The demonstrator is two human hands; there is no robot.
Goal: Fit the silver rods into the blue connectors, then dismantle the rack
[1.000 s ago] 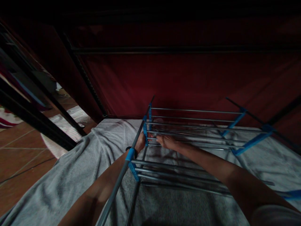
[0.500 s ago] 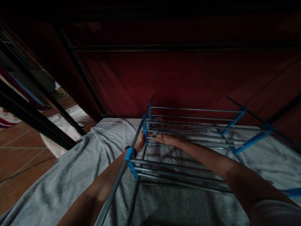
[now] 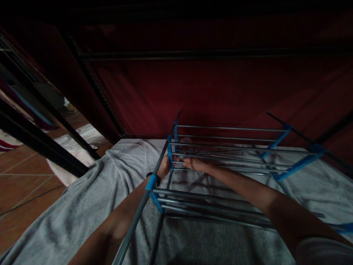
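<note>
A rack of grey metal tubes and blue plastic connectors lies on its side across a grey blanket. My left hand (image 3: 164, 165), with a dark band at the wrist, is closed at the middle blue connector (image 3: 170, 154); the connector hides part of its fingers. Just right of it, my right hand (image 3: 191, 163) is closed around a thin metal tube (image 3: 178, 162) near the end that meets this connector. A nearer blue connector (image 3: 151, 183) sits on the long side pole (image 3: 135, 224), above my left forearm.
The grey blanket (image 3: 110, 191) covers the surface beneath the rack. Dark red fabric (image 3: 215, 95) hangs behind it, with a dark frame bar (image 3: 193, 54) across. Dark posts (image 3: 68, 162) and a tiled floor (image 3: 24, 184) lie to the left. More blue connectors (image 3: 300, 167) hold the tubes' right ends.
Both hands stay at the middle connector with almost the same grip. The rack's right end appears shifted very slightly to the right.
</note>
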